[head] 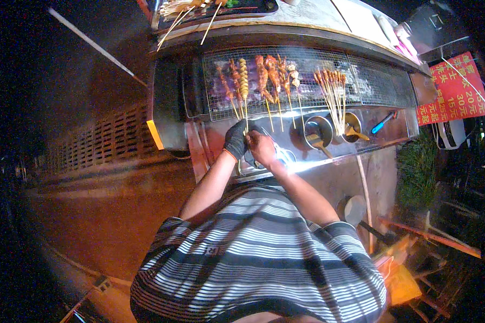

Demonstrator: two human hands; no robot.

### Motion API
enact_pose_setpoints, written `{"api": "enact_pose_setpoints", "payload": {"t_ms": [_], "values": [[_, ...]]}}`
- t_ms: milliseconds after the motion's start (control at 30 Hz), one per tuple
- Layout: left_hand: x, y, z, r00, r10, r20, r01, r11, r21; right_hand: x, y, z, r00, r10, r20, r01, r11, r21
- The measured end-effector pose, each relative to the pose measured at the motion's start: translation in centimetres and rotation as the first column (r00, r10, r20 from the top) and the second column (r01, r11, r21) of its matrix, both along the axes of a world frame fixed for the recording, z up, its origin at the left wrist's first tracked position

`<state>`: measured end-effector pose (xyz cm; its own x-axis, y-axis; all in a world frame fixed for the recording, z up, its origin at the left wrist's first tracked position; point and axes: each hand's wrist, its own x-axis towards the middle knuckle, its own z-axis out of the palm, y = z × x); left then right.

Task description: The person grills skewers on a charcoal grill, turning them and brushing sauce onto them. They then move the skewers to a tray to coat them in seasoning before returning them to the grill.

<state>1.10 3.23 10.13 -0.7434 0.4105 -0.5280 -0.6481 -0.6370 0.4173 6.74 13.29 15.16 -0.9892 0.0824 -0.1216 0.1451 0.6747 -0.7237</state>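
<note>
My left hand point(236, 140), in a dark glove with an orange cuff edge, is closed around wooden skewer sticks at the grill's near edge. Above it, a spiral-cut skewer point(243, 78) and thin reddish meat skewers point(234, 76) lie over the wire grate point(315, 91). My bare right hand point(262, 148) touches the left, its fingers curled at the lower stick ends; whether it grips them is hidden. To the right lie browned skewered pieces that look like chicken wings point(273, 72), a pale chunky skewer point(294, 76) and a fanned bundle of thin skewers point(332, 95).
On the metal ledge stand two round pots, a left one point(328, 126) and a right one point(357, 121), each with a brush. A blue-handled tool point(382, 124) lies beside them. Beyond the grill, a dark tray point(262, 7) holds more skewers. A red sign with writing point(454, 91) hangs right.
</note>
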Motion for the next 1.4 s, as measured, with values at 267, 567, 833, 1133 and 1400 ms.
{"api": "enact_pose_setpoints", "payload": {"t_ms": [267, 567, 833, 1133, 1400], "values": [[-1.1, -1.6, -11.7, 0.777, -0.128, -0.617, -0.136, 0.922, -0.363, -1.1, 4.6, 3.4, 0.891, -0.183, -0.415, 0.327, 0.893, 0.309], [2.2, -2.5, 4.8, 0.305, -0.951, -0.057, -0.712, -0.188, -0.676, -4.4, 4.1, -2.3, 0.986, -0.127, -0.104, 0.164, 0.800, 0.577], [2.9, -4.5, 1.7, 0.643, -0.389, -0.660, -0.367, 0.600, -0.711, -3.5, 5.5, -1.6, 0.976, -0.098, -0.193, 0.130, 0.978, 0.160], [2.5, -4.6, 0.9, 0.527, -0.550, -0.648, -0.447, 0.469, -0.762, -4.6, 6.2, -3.6, 0.992, -0.106, -0.074, 0.106, 0.994, -0.001], [1.8, -5.7, -1.5, 0.433, -0.816, -0.383, -0.526, 0.117, -0.843, -4.0, 6.1, -1.3, 0.957, -0.198, -0.210, 0.284, 0.772, 0.568]]}}
